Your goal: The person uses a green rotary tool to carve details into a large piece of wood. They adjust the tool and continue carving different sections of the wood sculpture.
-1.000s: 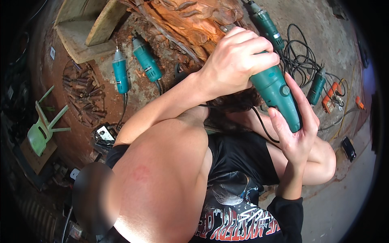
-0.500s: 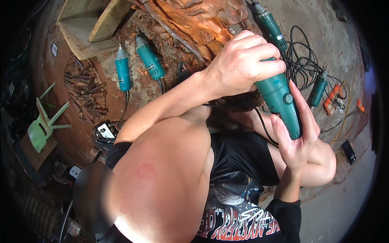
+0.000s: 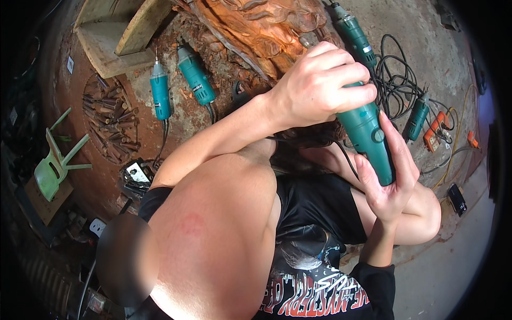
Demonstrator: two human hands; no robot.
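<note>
Both my hands hold one teal power grinder [image 3: 369, 136], its nose pointing up against a carved orange-brown wood piece [image 3: 266, 29]. My left hand [image 3: 320, 85] is wrapped around the tool's front body, close to the carving. Below it, my right hand [image 3: 392, 184] cups the rear end of the tool, fingers lying along its side. The tool's tip is hidden behind my left hand. My bare left shoulder and a black printed shirt fill the lower middle of the view.
Two teal grinders [image 3: 160, 90] [image 3: 196, 74] lie on the sawdust-covered ground at left; two others [image 3: 352, 29] [image 3: 417, 117] lie at right among black cables [image 3: 394, 80]. Also around: an orange power strip [image 3: 434, 130], chisels [image 3: 112, 122], wood blocks [image 3: 122, 32], a green chair [image 3: 53, 165].
Both hands and the grinder have shifted slightly up toward the carving. The grip on the tool is the same.
</note>
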